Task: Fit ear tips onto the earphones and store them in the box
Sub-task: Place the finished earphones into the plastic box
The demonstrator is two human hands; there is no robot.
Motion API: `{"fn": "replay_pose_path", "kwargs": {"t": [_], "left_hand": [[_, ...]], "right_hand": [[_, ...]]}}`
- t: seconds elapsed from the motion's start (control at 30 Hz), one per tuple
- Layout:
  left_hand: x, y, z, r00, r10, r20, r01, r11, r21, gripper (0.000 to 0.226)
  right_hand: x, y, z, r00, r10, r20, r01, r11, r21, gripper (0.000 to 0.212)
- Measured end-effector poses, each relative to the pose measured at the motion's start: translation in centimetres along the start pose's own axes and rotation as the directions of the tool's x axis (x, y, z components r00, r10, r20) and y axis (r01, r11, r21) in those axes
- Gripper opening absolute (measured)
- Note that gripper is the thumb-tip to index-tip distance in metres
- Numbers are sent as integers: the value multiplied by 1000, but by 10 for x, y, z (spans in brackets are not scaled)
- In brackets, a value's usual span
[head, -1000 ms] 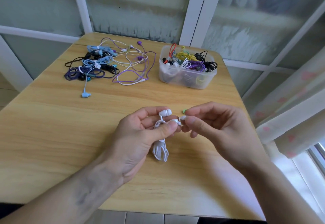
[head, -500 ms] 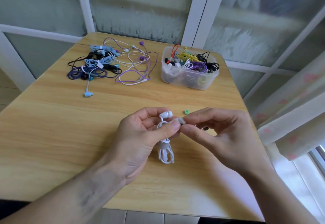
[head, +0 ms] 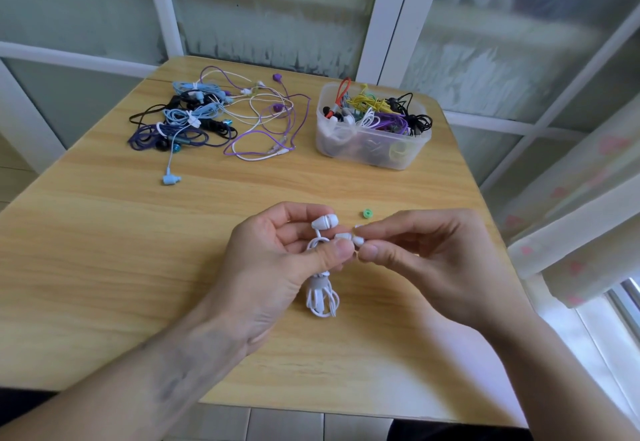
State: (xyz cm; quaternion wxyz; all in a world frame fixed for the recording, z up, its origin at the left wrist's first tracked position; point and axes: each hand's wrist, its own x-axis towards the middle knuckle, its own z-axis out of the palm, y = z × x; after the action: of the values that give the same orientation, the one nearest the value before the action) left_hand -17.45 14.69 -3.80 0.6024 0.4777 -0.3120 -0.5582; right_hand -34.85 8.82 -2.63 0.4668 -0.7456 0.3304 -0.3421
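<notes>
My left hand (head: 277, 264) grips a pair of white earphones (head: 325, 223); one earbud sticks up above my fingers and the bundled cable (head: 322, 296) hangs below my palm. My thumb pins the second earbud (head: 343, 236). My right hand (head: 426, 260) pinches a small white ear tip (head: 358, 240) against the end of that second earbud. A loose green ear tip (head: 367, 213) lies on the table just beyond my hands. The clear plastic box (head: 367, 153) stands at the back right, holding several coiled earphones.
A tangle of blue, purple, black and white earphones (head: 214, 118) lies at the back left of the wooden table (head: 104, 250). A pale curtain (head: 571, 225) hangs past the table's right edge. Window frames stand behind the table.
My right thumb and finger have closed in on the second earbud with the ear tip. The left hand keeps the same hold on the earphones.
</notes>
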Motion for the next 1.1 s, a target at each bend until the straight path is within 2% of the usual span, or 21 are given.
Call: {"fn": "replay_pose_path", "kwargs": {"t": [0.23, 0.43, 0.67, 1.1], "left_hand": [[0, 1, -1, 1000, 6, 29, -8, 999, 49, 42], [1, 3, -2, 999, 17, 50, -21, 996, 84, 42], [0, 6, -2, 994, 47, 103, -58, 992, 110, 40], [-2, 5, -1, 989, 50, 136, -71, 987, 147, 37]], "right_hand": [[-1, -2, -2, 998, 60, 37, -62, 995, 72, 14], [-1, -5, -6, 981, 123, 152, -153, 967, 206, 20], [0, -2, -2, 987, 125, 104, -147, 959, 243, 12], [3, 7, 2, 990, 91, 108, -118, 953, 278, 6]]}}
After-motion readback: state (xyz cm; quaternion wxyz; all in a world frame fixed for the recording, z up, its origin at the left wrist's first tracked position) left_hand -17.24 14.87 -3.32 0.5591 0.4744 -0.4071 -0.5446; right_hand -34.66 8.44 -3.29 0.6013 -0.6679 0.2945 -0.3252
